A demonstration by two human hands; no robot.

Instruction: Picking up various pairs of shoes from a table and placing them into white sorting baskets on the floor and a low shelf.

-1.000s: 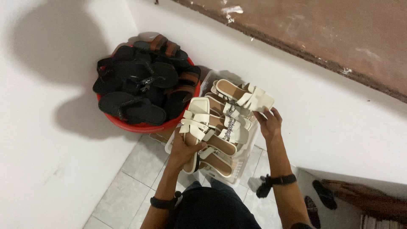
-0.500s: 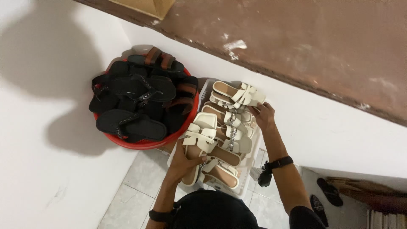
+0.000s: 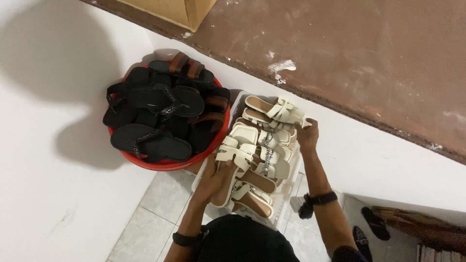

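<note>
head view: both hands (image 3: 213, 177) on cream sandals (image 3: 257, 155)

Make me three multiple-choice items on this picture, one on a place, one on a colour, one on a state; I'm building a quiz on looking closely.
1. Where does the red basin stand relative to the white basket?
A. To its left, against the wall
B. On the brown ledge
C. Inside the basket

2. What colour are the sandals in the white basket?
A. Black
B. Cream
C. Red

3. What is the left hand doing?
A. Hanging free
B. Resting on the floor tiles
C. Gripping a cream sandal

Answers: 1 A, the basin of dark sandals sits left of the basket. 2 B, all are cream with tan insoles. 3 C, its fingers wrap the sandal, while the right hand touches the basket's far side.
</note>
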